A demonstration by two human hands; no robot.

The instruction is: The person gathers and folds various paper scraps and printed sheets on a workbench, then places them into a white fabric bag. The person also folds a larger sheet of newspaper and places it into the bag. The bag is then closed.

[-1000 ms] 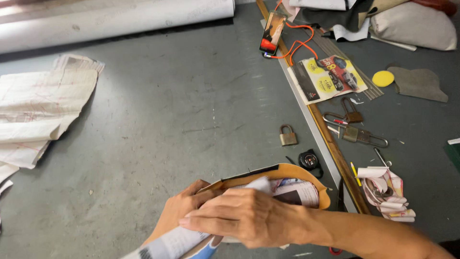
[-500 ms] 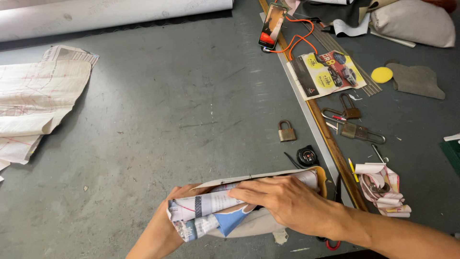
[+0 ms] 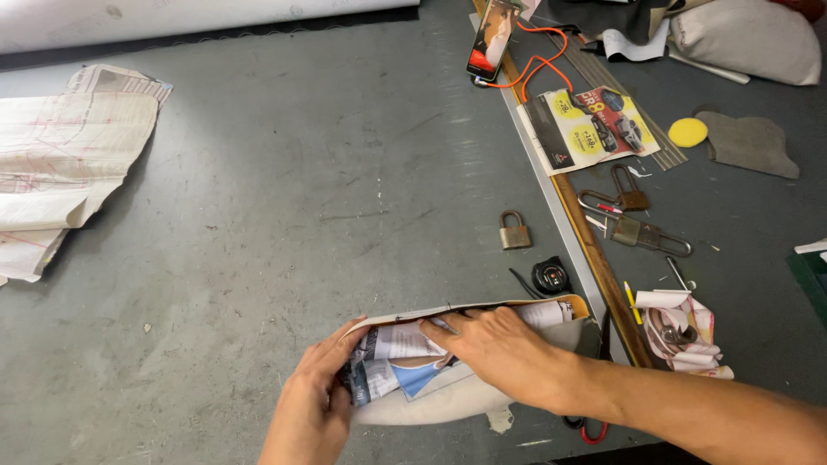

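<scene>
A cream pouch (image 3: 431, 406) with a tan-lined open mouth lies on the grey table (image 3: 284, 224) near its front edge. Crumpled printed paper (image 3: 392, 353) fills the opening. My left hand (image 3: 314, 409) grips the pouch's left end, fingers curled over the rim and the paper. My right hand (image 3: 500, 349) reaches in from the right and presses flat on the paper inside the mouth, fingertips near the upper rim.
A padlock (image 3: 515, 231) and a small black tape measure (image 3: 551, 276) lie just beyond the pouch. More padlocks (image 3: 633, 226), a long wooden ruler (image 3: 594, 258), a flyer (image 3: 590, 129), a phone on an orange cable (image 3: 489, 39) and crumpled paper (image 3: 685, 331) are at right. Newspaper sheets (image 3: 60, 164) lie at left.
The pouch has been laid flatter with its mouth spread wide. My right hand moved from over the top into the opening, pressing the paper down. My left hand shifted to the left end.
</scene>
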